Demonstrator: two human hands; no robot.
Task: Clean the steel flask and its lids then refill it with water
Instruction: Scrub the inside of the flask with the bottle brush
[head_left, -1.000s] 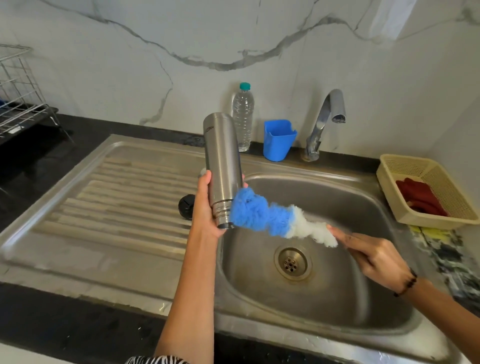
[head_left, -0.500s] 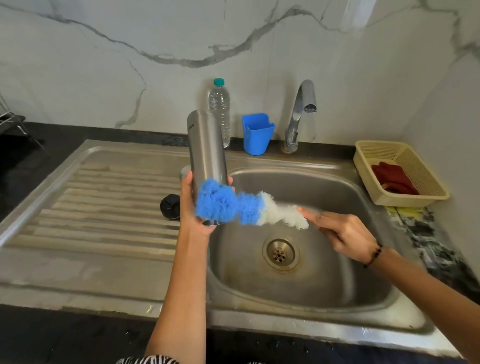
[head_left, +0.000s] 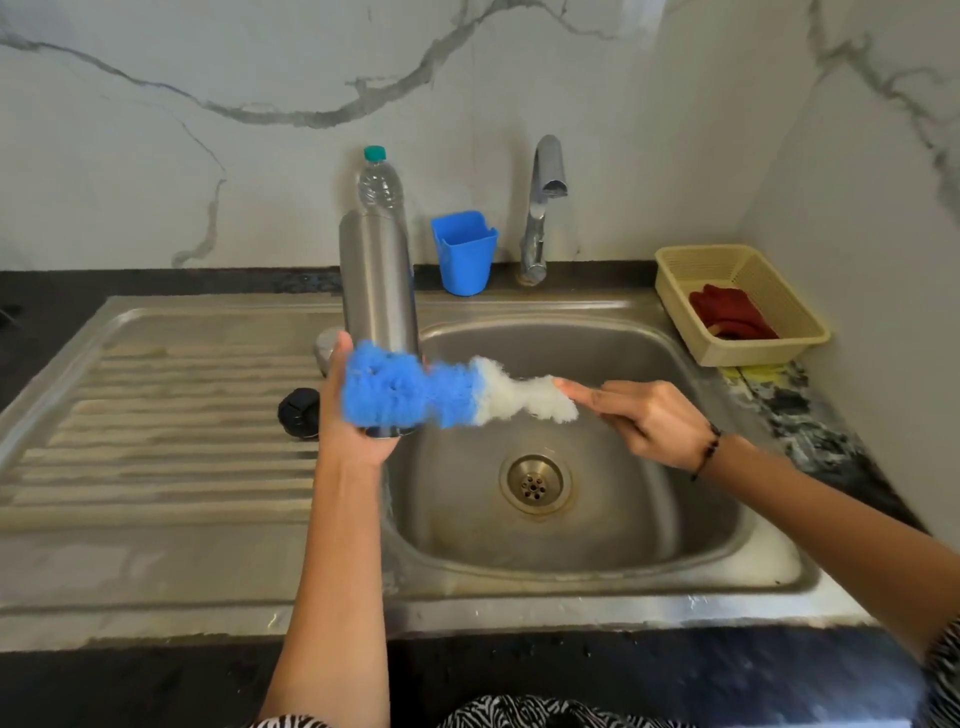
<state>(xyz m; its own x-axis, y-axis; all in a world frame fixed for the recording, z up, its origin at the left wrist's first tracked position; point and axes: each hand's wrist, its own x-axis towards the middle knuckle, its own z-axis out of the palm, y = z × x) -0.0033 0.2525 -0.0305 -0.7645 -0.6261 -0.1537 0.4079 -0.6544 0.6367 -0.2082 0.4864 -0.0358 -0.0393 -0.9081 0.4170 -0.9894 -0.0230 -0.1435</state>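
Note:
My left hand (head_left: 349, 415) grips the steel flask (head_left: 378, 280) near its open mouth, which points down, with the body rising nearly upright at the sink bowl's left edge. My right hand (head_left: 644, 415) holds a blue and white bottle brush (head_left: 415, 389) by its handle, index finger stretched along it. The blue bristle head lies across the flask's lower part. A black lid (head_left: 298, 414) sits on the draining board just left of my left hand. A steel lid (head_left: 326, 349) shows partly behind that hand.
The steel sink (head_left: 649, 551) has a drain (head_left: 535, 484) at its middle and a tap (head_left: 540, 208) at the back. A clear plastic bottle (head_left: 379, 182) and a blue cup (head_left: 464, 253) stand behind. A cream basket (head_left: 737, 306) with red cloth is at the right.
The brush head moved left from below the flask's mouth onto its lower side. The flask turned more upright. The view shifted right.

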